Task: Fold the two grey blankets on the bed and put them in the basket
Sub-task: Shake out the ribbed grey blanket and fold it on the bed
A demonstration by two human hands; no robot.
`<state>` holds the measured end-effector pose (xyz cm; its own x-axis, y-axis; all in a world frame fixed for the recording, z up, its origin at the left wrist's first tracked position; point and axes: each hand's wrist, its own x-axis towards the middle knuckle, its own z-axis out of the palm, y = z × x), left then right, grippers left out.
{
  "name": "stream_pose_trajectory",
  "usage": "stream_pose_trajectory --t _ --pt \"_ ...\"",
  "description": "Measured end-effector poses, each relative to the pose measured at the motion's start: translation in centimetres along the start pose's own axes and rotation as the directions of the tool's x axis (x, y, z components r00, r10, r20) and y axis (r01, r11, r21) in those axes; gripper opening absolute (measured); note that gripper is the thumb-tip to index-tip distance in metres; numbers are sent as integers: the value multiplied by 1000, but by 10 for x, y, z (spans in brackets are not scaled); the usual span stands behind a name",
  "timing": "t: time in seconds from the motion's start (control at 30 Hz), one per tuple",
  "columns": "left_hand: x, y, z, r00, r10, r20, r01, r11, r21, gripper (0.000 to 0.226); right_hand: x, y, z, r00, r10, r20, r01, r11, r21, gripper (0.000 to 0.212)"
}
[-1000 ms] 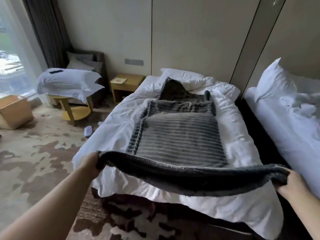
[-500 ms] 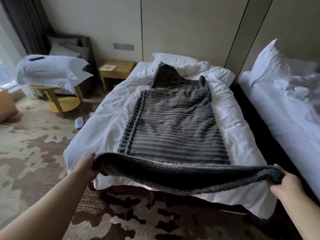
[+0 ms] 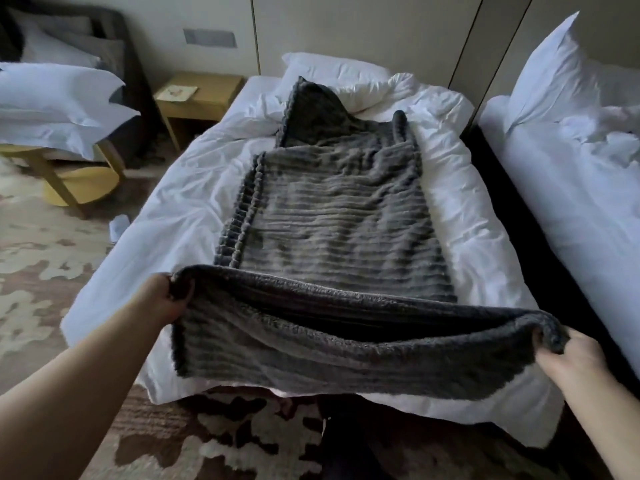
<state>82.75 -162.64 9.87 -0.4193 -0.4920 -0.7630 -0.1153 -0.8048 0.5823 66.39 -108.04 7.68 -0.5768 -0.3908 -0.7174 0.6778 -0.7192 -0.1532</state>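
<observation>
Sagging between two grips, the grey blanket [image 3: 332, 220] looks thick, plush and floppy, with some weight. It lies lengthwise on the bed [image 3: 156, 202] toward 12 o'clock, its near edge lifted at 6. The left hand [image 3: 162, 299] clutches the 8 o'clock corner and the right hand [image 3: 575, 355] the 4 o'clock one, probably the best holds on cloth this limp.

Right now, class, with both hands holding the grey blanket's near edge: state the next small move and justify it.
Probably carry the held edge forward onto the far end, folding the grey blanket in half. The left hand and right hand each grip a near corner, lifted off the bed, while the rest lies flat lengthwise.
</observation>
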Motion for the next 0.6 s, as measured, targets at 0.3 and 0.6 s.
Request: stream_pose_trajectory --t 0.3,0.6 --pt "187 -21 116 921 353 -163 -142 695 705 37 240 -83 63 704 -560 -437 180 735 -653 14" --pt "273 -86 164 852 96 515 -368 -591 718 77 341 -40 69 960 -178 218 -14 -804 -595 51"
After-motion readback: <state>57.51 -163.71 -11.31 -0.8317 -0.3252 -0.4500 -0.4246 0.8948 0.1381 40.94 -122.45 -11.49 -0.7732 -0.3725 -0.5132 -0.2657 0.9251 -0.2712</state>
